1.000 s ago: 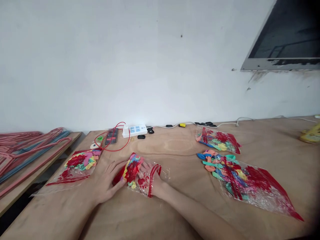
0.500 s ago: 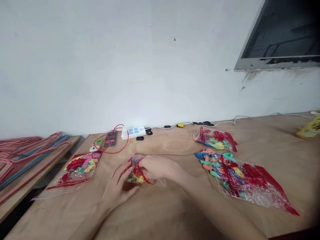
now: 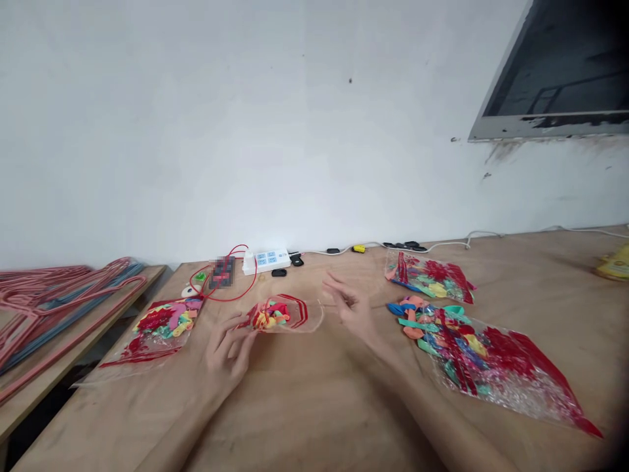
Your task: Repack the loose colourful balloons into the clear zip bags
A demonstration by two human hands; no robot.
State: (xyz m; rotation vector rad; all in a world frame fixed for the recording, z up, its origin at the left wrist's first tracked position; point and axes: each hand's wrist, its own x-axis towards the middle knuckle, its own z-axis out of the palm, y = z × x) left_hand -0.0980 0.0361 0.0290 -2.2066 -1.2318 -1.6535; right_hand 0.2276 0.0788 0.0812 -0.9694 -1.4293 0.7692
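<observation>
My left hand (image 3: 228,347) has its fingers curled on the left end of a clear plastic bag (image 3: 298,313) with red print. The bag lies in front of me with its wide mouth facing right, and colourful uninflated balloons (image 3: 271,316) show inside it. To the right of that mouth, off the bag, my right hand (image 3: 348,303) hovers above the table with fingers loosely apart, slightly blurred, and nothing visible in them. Further right, a loose pile of balloons (image 3: 411,314) spills from the open end of a larger printed bag (image 3: 521,367).
Filled balloon bags lie at left (image 3: 164,328) and back right (image 3: 432,275). Along the wall are a white power strip (image 3: 266,261), a red cable (image 3: 236,299), and a yellow plug (image 3: 358,249). Pink and blue hangers (image 3: 73,301) cover the left-hand table. A yellow object (image 3: 614,263) stands far right.
My right hand has come out of the small bag and moved right. The bag now lies flatter, its mouth spread and balloons exposed. My left hand stays at its left end.
</observation>
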